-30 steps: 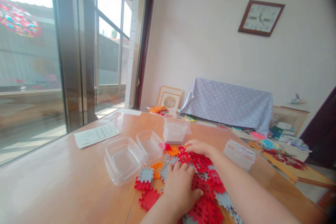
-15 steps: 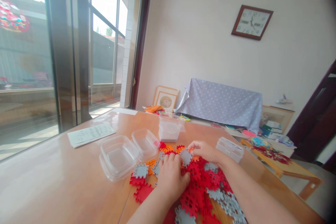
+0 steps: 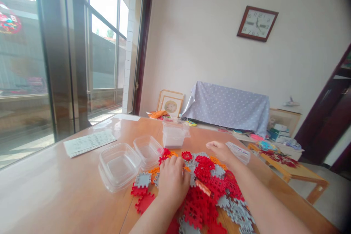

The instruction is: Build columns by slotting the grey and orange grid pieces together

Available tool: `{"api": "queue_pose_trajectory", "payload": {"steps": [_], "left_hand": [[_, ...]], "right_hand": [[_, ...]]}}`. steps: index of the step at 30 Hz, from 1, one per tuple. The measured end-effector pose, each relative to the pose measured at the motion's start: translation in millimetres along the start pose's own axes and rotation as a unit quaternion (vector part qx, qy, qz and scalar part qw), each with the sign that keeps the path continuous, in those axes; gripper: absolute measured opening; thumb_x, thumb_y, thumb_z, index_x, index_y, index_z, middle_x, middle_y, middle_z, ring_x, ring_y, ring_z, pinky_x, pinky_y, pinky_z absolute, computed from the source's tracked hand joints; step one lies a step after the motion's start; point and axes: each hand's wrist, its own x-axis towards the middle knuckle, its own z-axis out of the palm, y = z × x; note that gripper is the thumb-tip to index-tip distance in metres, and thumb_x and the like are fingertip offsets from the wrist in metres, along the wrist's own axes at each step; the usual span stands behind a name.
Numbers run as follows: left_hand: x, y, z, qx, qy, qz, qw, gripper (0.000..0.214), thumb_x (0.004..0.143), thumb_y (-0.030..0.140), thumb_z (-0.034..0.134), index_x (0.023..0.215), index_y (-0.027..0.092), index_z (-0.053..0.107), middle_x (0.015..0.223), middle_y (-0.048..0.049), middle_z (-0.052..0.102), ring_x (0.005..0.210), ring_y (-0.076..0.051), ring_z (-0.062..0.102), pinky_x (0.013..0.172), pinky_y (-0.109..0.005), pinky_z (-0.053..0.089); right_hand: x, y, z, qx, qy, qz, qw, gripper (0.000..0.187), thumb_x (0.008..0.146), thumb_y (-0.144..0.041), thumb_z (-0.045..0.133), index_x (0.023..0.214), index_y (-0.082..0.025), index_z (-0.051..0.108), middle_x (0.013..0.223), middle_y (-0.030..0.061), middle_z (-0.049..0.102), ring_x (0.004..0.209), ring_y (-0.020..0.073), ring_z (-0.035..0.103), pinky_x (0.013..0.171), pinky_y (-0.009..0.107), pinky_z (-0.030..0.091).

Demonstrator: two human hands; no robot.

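Note:
A heap of flat notched plastic tiles (image 3: pixel 208 190), red, grey and orange, lies on the wooden table (image 3: pixel 55 197). My left hand (image 3: pixel 172 184) rests palm down on the left side of the heap, fingers stretched forward over the tiles. Farther back, my right hand (image 3: pixel 221 151) lies at the heap's far right edge, fingers extended and pointing left, close to a lidded clear box (image 3: pixel 240 152). Neither hand visibly grips a tile.
Two open clear plastic containers (image 3: pixel 120 166) (image 3: pixel 148 150) stand left of the heap, a taller clear tub (image 3: pixel 173 134) behind it. A printed sheet (image 3: pixel 89 142) lies near the window. Beyond the table are a covered piece of furniture (image 3: pixel 227 106) and a low table (image 3: pixel 290 164).
My right hand has let go of the grey tile it pinched and slid right and back. The left hand has shifted slightly left. The heap is spread wider. The camera has turned right.

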Motion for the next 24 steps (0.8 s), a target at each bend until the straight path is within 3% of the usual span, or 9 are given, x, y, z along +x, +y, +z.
{"api": "queue_pose_trajectory", "payload": {"steps": [2, 5, 8, 12, 18, 24], "left_hand": [[-5.2, 7.3, -1.9, -0.032, -0.026, 0.06, 0.997, 0.021, 0.091, 0.036, 0.054, 0.106, 0.026, 0.062, 0.111, -0.0064, 0.062, 0.106, -0.028, 0.053, 0.092, -0.041, 0.04], [-13.0, 14.1, -1.7, -0.072, -0.091, 0.143, 0.983, 0.049, 0.084, 0.06, 0.062, 0.125, 0.033, 0.061, 0.125, -0.0064, 0.061, 0.113, -0.031, 0.052, 0.097, -0.045, 0.041], [-16.6, 14.1, 2.8, -0.069, -0.14, 0.187, 0.97, 0.06, 0.077, 0.065, 0.068, 0.13, 0.039, 0.061, 0.134, -0.0047, 0.058, 0.121, -0.034, 0.05, 0.104, -0.052, 0.038], [-16.0, 11.4, 8.2, -0.051, -0.161, 0.192, 0.967, 0.052, 0.079, 0.061, 0.068, 0.127, 0.04, 0.065, 0.131, -0.0039, 0.061, 0.123, -0.034, 0.049, 0.107, -0.055, 0.037], [-14.7, 12.1, 10.3, -0.046, -0.163, 0.188, 0.967, 0.051, 0.081, 0.061, 0.066, 0.127, 0.038, 0.064, 0.132, -0.0038, 0.061, 0.122, -0.033, 0.05, 0.105, -0.054, 0.038], [-14.6, 11.6, 10.7, -0.043, -0.161, 0.19, 0.968, 0.052, 0.082, 0.062, 0.065, 0.127, 0.036, 0.063, 0.132, -0.0037, 0.061, 0.122, -0.033, 0.05, 0.106, -0.053, 0.038]], "right_hand": [[17.6, 14.9, 6.8, -0.023, -0.002, 0.012, 1.0, 0.046, 0.087, -0.057, 0.058, 0.107, -0.019, 0.074, 0.115, 0.0096, 0.076, 0.113, 0.0282, 0.066, 0.101, 0.038, 0.047], [31.9, 30.8, 17.6, -0.055, -0.027, 0.03, 0.998, 0.056, 0.076, -0.061, 0.072, 0.114, -0.02, 0.074, 0.127, 0.0121, 0.072, 0.124, 0.0318, 0.061, 0.108, 0.04, 0.042], [35.2, 42.5, 25.7, -0.071, -0.056, 0.047, 0.995, 0.07, 0.065, -0.06, 0.082, 0.12, -0.018, 0.072, 0.138, 0.0156, 0.065, 0.131, 0.0344, 0.056, 0.113, 0.04, 0.038], [33.4, 51.9, 31.7, -0.064, -0.075, 0.063, 0.993, 0.056, 0.065, -0.054, 0.084, 0.107, -0.018, 0.076, 0.124, 0.0134, 0.073, 0.121, 0.0327, 0.063, 0.108, 0.04, 0.042], [24.6, 44.4, 33.7, 0.017, -0.077, 0.094, 0.992, 0.048, 0.069, -0.035, 0.081, 0.113, -0.019, 0.072, 0.12, 0.0099, 0.074, 0.111, 0.0253, 0.068, 0.091, 0.03, 0.051], [12.4, 26.0, 31.8, 0.107, -0.134, 0.122, 0.978, 0.023, 0.077, -0.035, 0.071, 0.091, -0.016, 0.072, 0.083, 0.0063, 0.077, 0.073, 0.0191, 0.07, 0.065, 0.027, 0.052]]}}
